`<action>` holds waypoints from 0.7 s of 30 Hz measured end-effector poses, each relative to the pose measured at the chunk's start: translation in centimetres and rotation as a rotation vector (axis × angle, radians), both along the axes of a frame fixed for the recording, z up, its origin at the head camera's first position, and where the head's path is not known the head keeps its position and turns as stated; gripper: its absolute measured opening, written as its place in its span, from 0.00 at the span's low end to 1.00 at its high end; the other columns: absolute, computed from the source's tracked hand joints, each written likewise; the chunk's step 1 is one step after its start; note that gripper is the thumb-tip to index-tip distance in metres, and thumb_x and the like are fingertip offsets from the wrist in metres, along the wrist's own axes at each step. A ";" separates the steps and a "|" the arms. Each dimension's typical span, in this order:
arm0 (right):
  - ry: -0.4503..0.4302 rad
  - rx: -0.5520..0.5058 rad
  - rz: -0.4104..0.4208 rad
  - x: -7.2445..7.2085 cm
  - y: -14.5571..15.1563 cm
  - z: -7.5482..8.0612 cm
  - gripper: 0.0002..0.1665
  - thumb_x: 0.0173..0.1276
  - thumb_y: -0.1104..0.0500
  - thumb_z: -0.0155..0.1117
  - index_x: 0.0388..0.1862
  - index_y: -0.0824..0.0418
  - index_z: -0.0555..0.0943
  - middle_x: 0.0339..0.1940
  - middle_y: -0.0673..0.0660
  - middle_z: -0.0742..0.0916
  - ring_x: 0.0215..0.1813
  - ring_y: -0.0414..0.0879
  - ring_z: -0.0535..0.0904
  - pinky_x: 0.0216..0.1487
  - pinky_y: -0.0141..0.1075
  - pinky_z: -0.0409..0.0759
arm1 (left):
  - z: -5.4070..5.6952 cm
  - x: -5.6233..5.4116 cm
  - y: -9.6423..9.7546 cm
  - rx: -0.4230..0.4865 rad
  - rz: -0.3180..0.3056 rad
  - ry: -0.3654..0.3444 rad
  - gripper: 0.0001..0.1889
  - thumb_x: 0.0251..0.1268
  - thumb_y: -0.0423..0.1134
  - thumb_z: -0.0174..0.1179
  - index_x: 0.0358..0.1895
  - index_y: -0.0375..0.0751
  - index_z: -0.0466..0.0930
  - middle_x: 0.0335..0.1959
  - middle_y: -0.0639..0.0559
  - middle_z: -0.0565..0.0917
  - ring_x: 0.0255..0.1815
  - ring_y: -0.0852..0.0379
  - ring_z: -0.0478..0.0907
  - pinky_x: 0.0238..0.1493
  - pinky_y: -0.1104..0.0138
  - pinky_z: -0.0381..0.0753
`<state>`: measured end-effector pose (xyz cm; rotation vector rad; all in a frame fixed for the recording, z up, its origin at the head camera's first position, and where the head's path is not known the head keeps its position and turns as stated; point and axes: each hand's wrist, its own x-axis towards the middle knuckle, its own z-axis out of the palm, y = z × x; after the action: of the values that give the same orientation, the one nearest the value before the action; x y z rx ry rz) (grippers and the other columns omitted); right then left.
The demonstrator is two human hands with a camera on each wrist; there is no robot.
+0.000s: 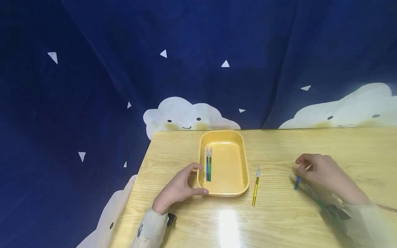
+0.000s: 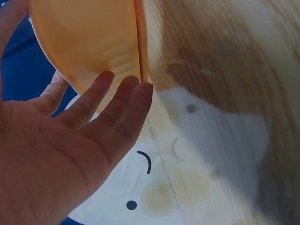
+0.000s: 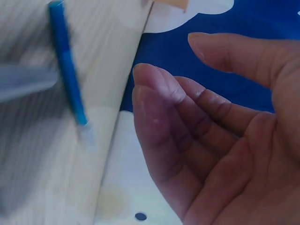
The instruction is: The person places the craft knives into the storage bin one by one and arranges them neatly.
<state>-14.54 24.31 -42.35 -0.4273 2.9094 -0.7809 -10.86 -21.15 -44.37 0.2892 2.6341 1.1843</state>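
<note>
My left hand (image 1: 178, 187) rests at the near left corner of a yellow tray (image 1: 246, 172), index fingertip and thumb touching its rim. In the left wrist view its fingers (image 2: 124, 117) lie loosely extended against the tray wall. Inside the tray, a blue craft knife (image 1: 207, 168) and a green craft knife (image 1: 210, 168) lie side by side, with clear caps. My right hand (image 1: 325, 175) is over another blue craft knife (image 1: 297, 183) on the table. The right wrist view shows a gap between thumb and fingers, with the blue knife (image 3: 70, 70) apart from them.
A yellow craft knife (image 1: 255, 187) lies on the wooden table (image 1: 273, 220) just right of the tray. Another green craft knife (image 1: 321, 205), blurred, lies partly under the right forearm. Behind the table hangs a dark blue curtain (image 1: 198, 82) with white clouds.
</note>
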 end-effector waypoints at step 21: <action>-0.225 0.222 0.082 3.2 4.6 -3.3 0.20 0.61 0.43 0.77 0.39 0.54 0.81 0.32 0.46 0.82 0.35 0.41 0.74 0.33 0.37 0.75 | 0.0 0.0 0.1 0.000 -0.010 0.009 0.42 0.47 0.54 0.83 0.67 0.55 0.72 0.73 0.46 0.77 0.72 0.38 0.75 0.74 0.42 0.73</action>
<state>-11.38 28.89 -45.64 -0.4040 2.7089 -0.4553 -10.88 -21.06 -44.39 0.3084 2.6372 1.1825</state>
